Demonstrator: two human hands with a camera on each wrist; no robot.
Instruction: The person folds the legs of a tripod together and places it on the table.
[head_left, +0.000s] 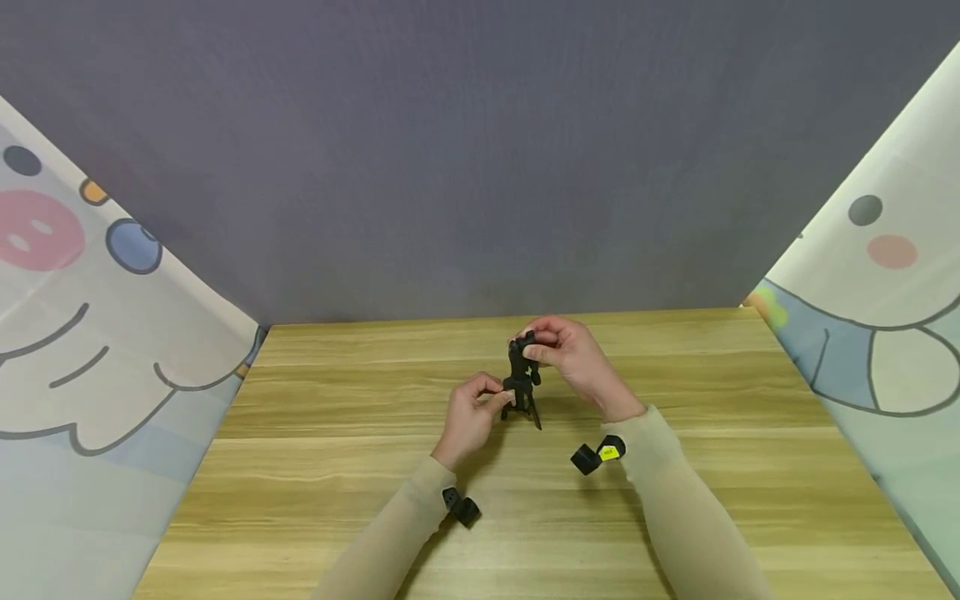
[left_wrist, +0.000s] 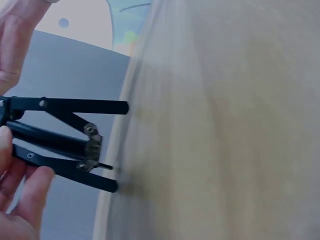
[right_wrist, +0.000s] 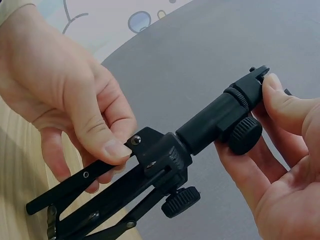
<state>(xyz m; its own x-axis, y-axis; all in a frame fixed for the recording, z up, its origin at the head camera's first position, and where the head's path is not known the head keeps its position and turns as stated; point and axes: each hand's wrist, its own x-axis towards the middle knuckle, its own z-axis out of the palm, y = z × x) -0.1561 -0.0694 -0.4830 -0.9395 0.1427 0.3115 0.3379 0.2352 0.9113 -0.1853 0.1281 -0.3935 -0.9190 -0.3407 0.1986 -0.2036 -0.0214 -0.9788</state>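
Observation:
A small black tripod (head_left: pixel 519 367) stands roughly upright above the wooden table, its legs partly spread. With thumb and fingers, my left hand (head_left: pixel 474 412) pinches one leg near its upper hinge, seen close in the right wrist view. Up at the head of the tripod (right_wrist: pixel 200 125), my right hand (head_left: pixel 564 354) holds the top, thumb on one side and fingers behind. Two ribbed knobs (right_wrist: pixel 245 135) stick out from the column and collar. Metal braces (left_wrist: pixel 92 150) join the legs low down in the left wrist view.
The wooden table (head_left: pixel 337 500) spreads around both arms. A grey panel (head_left: pixel 480 167) rises behind its far edge, and cartoon-printed cloths (head_left: pixel 75 333) hang at both sides. Each wrist carries a small black camera (head_left: pixel 587 458).

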